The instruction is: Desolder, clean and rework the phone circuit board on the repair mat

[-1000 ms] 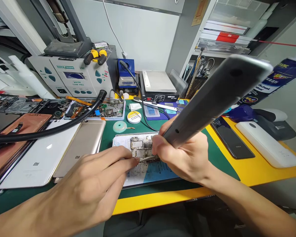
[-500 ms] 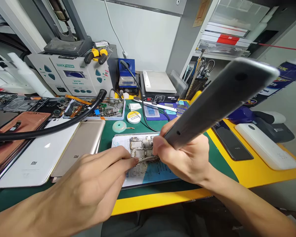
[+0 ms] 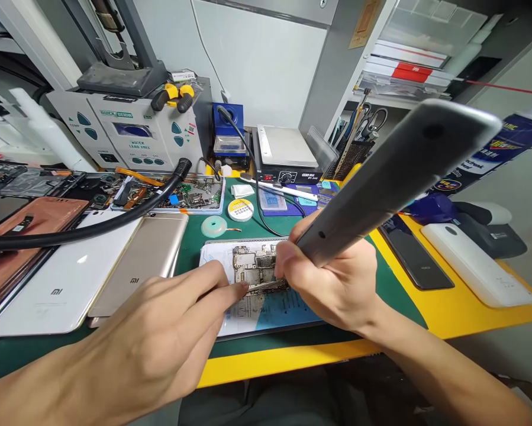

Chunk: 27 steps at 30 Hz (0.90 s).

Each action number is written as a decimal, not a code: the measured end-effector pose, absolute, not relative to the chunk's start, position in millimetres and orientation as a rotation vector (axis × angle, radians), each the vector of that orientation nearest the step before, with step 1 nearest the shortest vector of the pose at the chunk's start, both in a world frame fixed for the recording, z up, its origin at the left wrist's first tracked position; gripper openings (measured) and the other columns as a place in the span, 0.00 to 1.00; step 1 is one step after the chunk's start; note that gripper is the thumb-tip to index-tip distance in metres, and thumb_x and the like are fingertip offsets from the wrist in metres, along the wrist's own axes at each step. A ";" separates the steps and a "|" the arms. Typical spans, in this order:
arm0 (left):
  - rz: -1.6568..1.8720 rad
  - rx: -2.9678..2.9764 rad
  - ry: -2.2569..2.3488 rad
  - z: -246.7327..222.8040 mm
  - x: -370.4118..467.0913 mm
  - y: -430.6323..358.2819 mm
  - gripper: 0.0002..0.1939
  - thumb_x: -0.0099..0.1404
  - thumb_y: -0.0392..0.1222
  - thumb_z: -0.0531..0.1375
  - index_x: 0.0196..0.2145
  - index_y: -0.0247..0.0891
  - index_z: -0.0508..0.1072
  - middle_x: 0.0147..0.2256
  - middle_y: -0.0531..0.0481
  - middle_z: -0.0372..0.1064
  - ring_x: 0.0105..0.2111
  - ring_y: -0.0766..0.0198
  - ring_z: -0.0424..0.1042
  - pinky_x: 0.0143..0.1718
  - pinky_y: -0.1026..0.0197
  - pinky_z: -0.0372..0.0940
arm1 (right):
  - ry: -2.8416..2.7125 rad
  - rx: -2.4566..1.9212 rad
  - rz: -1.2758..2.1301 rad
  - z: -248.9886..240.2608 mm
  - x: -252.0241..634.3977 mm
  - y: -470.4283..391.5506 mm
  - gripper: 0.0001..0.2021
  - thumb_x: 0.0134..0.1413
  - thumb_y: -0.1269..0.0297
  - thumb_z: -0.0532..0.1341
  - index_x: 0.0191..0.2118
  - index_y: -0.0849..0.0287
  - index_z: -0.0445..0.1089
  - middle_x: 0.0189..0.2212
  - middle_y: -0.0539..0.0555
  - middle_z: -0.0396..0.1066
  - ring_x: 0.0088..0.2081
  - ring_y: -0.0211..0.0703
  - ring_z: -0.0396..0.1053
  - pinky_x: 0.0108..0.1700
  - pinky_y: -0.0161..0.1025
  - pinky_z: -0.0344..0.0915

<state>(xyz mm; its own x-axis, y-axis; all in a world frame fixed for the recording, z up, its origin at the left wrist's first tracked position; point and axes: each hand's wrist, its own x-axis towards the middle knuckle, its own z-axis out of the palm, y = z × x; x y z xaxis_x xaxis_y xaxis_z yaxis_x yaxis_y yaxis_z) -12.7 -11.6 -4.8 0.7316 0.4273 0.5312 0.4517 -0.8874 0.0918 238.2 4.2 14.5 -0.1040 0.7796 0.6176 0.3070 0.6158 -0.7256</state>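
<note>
A phone circuit board lies on a white and blue printed pad. My left hand comes over its left side, with thumb and fingers pressed together on a thin silvery metal tool that lies across the board's lower part. Most of that tool is covered by my fingers. My right hand is wrapped round a thick grey bar-shaped handle, tilted up to the right toward the camera. The handle's lower end is hidden behind my fingers at the board's right side.
White and gold phone backs lie left, under a black hose from the rework station. Behind the board are a solder wick reel, a round tin and a small device. A dark phone lies right.
The view has shifted very slightly. Both hands keep nearly the same place and grip over the circuit board.
</note>
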 end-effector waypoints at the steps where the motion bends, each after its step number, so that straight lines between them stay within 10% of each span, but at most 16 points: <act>1: -0.857 -2.881 -0.726 -4.8 -12.5 -11.2 0.19 0.79 0.24 0.53 0.59 0.35 0.75 0.50 0.44 0.77 0.44 0.59 0.77 0.38 0.55 0.66 | -1.686 -0.910 0.512 14.9 238.2 4.3 0.16 0.60 0.71 0.70 0.27 0.53 0.63 0.21 0.44 0.70 0.20 0.35 0.67 0.24 0.36 0.63; 27: -0.835 -2.841 -0.680 0.4 -7.7 -10.8 0.15 0.76 0.23 0.53 0.50 0.38 0.71 0.37 0.47 0.72 0.31 0.57 0.72 0.25 0.53 0.56 | -1.687 -0.938 0.513 13.8 238.3 4.3 0.17 0.59 0.70 0.71 0.25 0.53 0.64 0.21 0.45 0.69 0.21 0.36 0.66 0.24 0.37 0.64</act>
<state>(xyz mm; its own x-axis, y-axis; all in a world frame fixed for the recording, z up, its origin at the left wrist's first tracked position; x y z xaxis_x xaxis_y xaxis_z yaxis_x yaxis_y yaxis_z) -7.7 -10.8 0.4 0.7496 0.3890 0.5355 0.4458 -0.8947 0.0259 238.3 4.3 13.8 -0.1018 0.7946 0.5986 0.3267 0.5950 -0.7343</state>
